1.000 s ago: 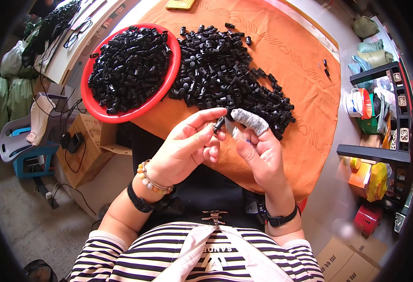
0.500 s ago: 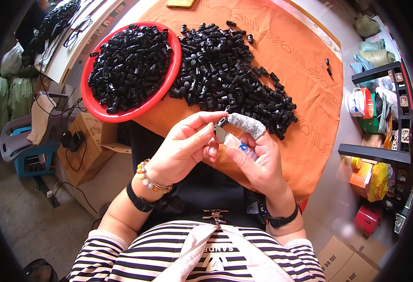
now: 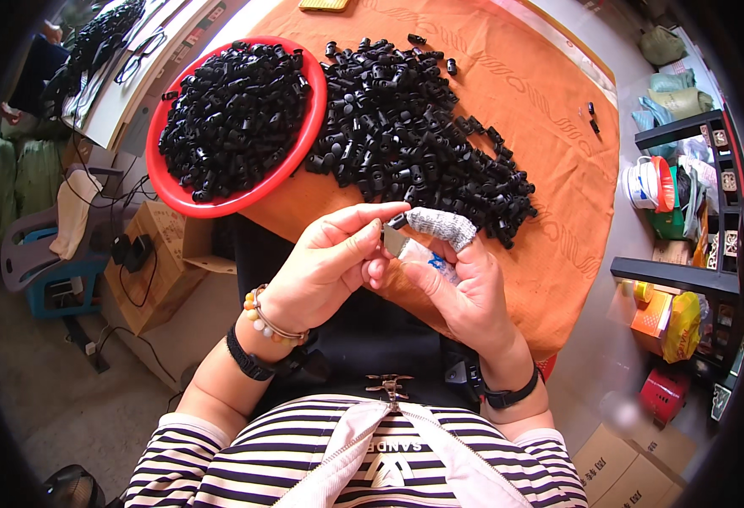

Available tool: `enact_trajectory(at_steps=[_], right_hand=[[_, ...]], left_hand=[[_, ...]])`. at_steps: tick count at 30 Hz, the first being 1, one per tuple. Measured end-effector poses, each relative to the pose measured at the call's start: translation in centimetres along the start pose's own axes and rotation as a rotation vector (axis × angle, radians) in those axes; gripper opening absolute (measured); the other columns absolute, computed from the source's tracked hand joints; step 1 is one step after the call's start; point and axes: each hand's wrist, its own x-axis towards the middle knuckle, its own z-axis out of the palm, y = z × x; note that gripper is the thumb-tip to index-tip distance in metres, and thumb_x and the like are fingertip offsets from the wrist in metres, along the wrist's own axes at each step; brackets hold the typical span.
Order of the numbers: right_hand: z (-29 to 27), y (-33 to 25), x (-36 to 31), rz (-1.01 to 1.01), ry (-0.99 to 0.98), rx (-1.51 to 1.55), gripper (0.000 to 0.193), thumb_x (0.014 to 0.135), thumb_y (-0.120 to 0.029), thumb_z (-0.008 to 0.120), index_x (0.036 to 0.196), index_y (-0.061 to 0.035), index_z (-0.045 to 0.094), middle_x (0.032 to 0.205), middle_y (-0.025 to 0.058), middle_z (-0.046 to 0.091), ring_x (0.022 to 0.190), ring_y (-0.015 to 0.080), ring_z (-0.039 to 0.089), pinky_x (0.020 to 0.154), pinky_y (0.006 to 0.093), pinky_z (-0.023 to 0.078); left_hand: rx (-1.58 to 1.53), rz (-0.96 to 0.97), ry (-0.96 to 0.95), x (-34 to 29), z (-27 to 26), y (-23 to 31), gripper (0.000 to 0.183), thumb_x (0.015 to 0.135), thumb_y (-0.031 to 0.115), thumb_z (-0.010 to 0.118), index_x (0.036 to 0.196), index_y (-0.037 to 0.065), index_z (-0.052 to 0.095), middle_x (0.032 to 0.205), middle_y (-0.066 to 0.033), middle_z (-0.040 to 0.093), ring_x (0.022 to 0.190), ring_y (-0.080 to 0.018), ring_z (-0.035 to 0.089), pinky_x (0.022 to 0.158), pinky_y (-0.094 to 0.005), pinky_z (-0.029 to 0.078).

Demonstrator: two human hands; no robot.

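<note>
My left hand [image 3: 334,254] pinches a small black plastic cord lock [image 3: 398,221] between thumb and index finger, in front of my chest. My right hand [image 3: 465,292] is closed around a short flat metal blade [image 3: 395,241] whose grip is wrapped in white material with blue marks. A grey knitted sleeve [image 3: 441,225] covers the right index finger, which curls over against the cord lock. The blade's end lies at the left fingertips, close under the piece; exact contact is too small to tell. Just beyond my hands spreads a loose pile of similar black cord locks [image 3: 406,127].
A red basin [image 3: 154,173] heaped with black pieces stands left on the orange tablecloth [image 3: 550,161]. Several stray pieces lie at the far right. A cardboard box [image 3: 156,271] and chair [image 3: 29,262] are left; a dark shelf rack [image 3: 677,275] is right. Part of another person shows far left.
The cord lock has tilted and sits slightly lower between my fingers. My right hand and the blade have shifted a little left. At the far left, the other person has moved.
</note>
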Motion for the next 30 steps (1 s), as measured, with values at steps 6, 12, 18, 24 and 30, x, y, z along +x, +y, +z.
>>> enact_trajectory(at_steps=[6, 12, 18, 24, 30], right_hand=[[-0.08, -0.07, 0.04, 0.012, 0.006, -0.022, 0.033, 0.085, -0.005, 0.059, 0.116, -0.0015, 0.051, 0.087, 0.0059, 0.063, 0.077, 0.0072, 0.056, 0.068, 0.0225, 0.046], [-0.52, -0.25, 0.06, 0.027, 0.032, -0.122, 0.03, 0.084, -0.006, 0.061, 0.113, -0.0006, 0.054, 0.085, 0.0038, 0.062, 0.074, 0.0064, 0.055, 0.066, 0.0222, 0.046], [0.36, -0.33, -0.07, 0.022, 0.057, 0.027, 0.038, 0.083, -0.006, 0.061, 0.119, 0.001, 0.049, 0.091, 0.006, 0.063, 0.08, 0.0063, 0.056, 0.07, 0.022, 0.047], [0.38, -0.61, 0.01, 0.03, 0.017, 0.044, 0.039, 0.083, -0.006, 0.061, 0.12, 0.0008, 0.048, 0.093, 0.0076, 0.063, 0.082, 0.0066, 0.056, 0.071, 0.0219, 0.046], [0.1, -0.33, -0.1, 0.04, 0.0, 0.03, 0.036, 0.084, -0.005, 0.06, 0.117, 0.0002, 0.051, 0.094, 0.0068, 0.064, 0.08, 0.0057, 0.055, 0.07, 0.0209, 0.046]], left_hand=[[-0.013, -0.02, 0.005, 0.0, -0.18, 0.11, 0.039, 0.092, 0.015, 0.049, 0.127, -0.001, 0.043, 0.076, -0.0009, 0.057, 0.065, -0.0067, 0.053, 0.06, -0.0201, 0.044], [-0.049, -0.022, 0.009, -0.1, -0.31, 0.12, 0.04, 0.091, 0.013, 0.05, 0.128, -0.001, 0.042, 0.083, -0.0044, 0.058, 0.068, -0.0081, 0.054, 0.061, -0.0203, 0.045], [-0.033, 0.024, -0.027, -0.04, -0.37, -0.17, 0.035, 0.092, 0.013, 0.049, 0.125, 0.004, 0.042, 0.092, -0.0028, 0.056, 0.07, -0.0082, 0.054, 0.062, -0.0213, 0.045], [-0.007, 0.032, -0.037, -0.22, -0.04, -0.14, 0.032, 0.093, 0.013, 0.048, 0.123, 0.005, 0.042, 0.097, -0.0021, 0.055, 0.07, -0.0077, 0.054, 0.063, -0.022, 0.046], [0.006, 0.037, -0.054, -0.45, -0.23, -0.12, 0.032, 0.092, 0.012, 0.048, 0.123, 0.005, 0.043, 0.095, -0.0021, 0.055, 0.07, -0.0082, 0.054, 0.063, -0.0218, 0.046]])
